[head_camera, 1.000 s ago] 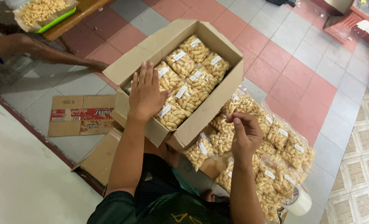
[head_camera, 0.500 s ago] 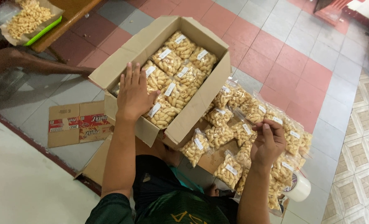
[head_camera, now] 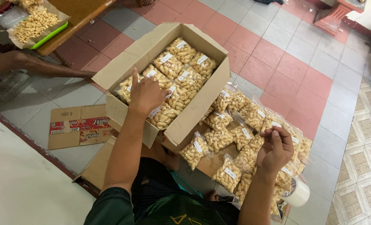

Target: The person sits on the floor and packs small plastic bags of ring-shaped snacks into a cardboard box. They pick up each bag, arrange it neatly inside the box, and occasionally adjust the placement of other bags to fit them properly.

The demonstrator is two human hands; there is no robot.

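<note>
left hand (head_camera: 145, 93) lies flat and open on the snack bags in the cardboard box (head_camera: 202, 106), steadying them, while right hand (head_camera: 276, 148) hovers loosely curled, empty, over the loose bags (head_camera: 231, 133) on the floor.

Matt brown corrugated cardboard box (head_camera: 202, 106), glossy clear plastic snack bags (head_camera: 229, 173) with paper labels, smooth glazed floor tiles (head_camera: 294, 54), glossy tape roll (head_camera: 297, 193) lower right

Red and grey tiled floor (head_camera: 277, 54), wooden table (head_camera: 75, 18) at upper left.
</note>
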